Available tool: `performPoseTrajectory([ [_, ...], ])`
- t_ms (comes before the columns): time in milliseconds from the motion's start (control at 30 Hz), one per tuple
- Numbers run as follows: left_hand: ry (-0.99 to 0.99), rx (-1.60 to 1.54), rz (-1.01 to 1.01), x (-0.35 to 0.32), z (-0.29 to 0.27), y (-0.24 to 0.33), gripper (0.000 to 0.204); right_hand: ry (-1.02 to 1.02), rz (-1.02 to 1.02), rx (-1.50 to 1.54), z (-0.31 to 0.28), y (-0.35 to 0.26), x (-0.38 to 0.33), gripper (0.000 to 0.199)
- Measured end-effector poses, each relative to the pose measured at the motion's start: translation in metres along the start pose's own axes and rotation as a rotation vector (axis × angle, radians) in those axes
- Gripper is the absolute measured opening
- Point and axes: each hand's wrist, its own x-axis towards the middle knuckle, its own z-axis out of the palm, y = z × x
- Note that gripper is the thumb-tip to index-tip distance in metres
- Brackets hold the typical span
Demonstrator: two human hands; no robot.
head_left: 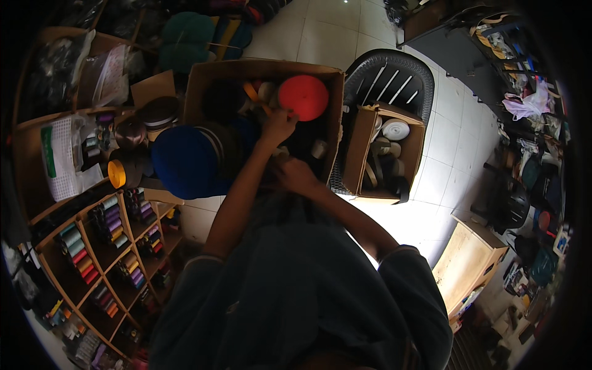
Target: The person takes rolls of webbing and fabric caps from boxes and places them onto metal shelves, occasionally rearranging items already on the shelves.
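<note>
A large cardboard box (265,64) stands in front of me with rolls inside. In its far right part lies a round, flat red roll (303,97), apparently of webbing. My left hand (280,127) reaches over the box, its bent fingers closed at the red roll's near edge. An orange strip (251,92) and some pale rolls sit left of that roll. Closer to me, my right hand (297,176) is curled at the box's near side; deep shadow hides what it holds, if anything. A small pale roll (319,148) lies just beyond it.
Big blue rolls (185,161) sit at the box's left. To the right, a black plastic chair (394,65) carries a smaller cardboard box (353,157) of rolls. A wooden shelf (83,246) with thread spools stands at left, a wooden cabinet (465,262) at lower right.
</note>
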Motion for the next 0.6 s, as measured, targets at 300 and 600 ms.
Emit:
performPoseTrajectory([
  [300, 0.339, -0.211, -0.115, 0.047, 0.039, -0.053, 0.043, 0.765, 0.793, 0.606, -0.017, 0.108, 0.065, 0.055],
  [600, 0.369, -0.384, -0.254, 0.021, 0.026, -0.008, 0.041, 0.796, 0.676, 0.851, -0.021, 0.100, 0.081, 0.054],
])
